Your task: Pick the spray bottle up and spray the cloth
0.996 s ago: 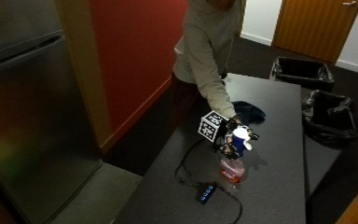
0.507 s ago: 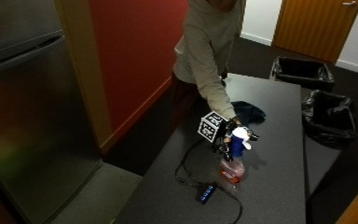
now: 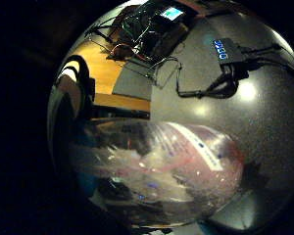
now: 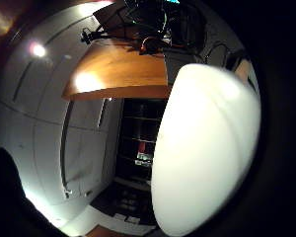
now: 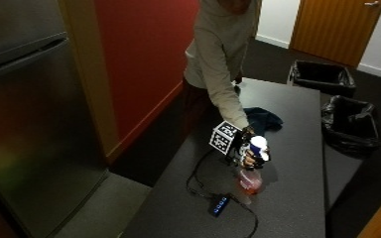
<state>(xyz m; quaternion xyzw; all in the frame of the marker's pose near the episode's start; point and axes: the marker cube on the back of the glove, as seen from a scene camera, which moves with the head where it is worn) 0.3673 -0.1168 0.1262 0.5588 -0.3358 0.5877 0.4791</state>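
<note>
In the outside view my gloved right hand (image 5: 246,152) grips the neck of a spray bottle (image 5: 250,179) with a clear body, pink liquid and a white spray head (image 5: 258,144). The bottle hangs just above the grey table (image 5: 296,198), near its middle. A dark blue cloth (image 5: 262,119) lies crumpled on the table farther back, apart from the bottle. The bottle's clear labelled body (image 3: 161,166) fills the little finger side palm view. In the thumb side palm view the white spray head (image 4: 202,148) looms close.
A small black box with blue lights (image 5: 218,204) and its cable (image 5: 197,183) lie on the table in front of the bottle. Two black bins (image 5: 321,75) (image 5: 350,121) stand beyond the table's far side. A metal fridge (image 5: 25,124) stands at the left.
The hand keeps its grip on the bottle and has lifted it slightly. The cloth has not moved.
</note>
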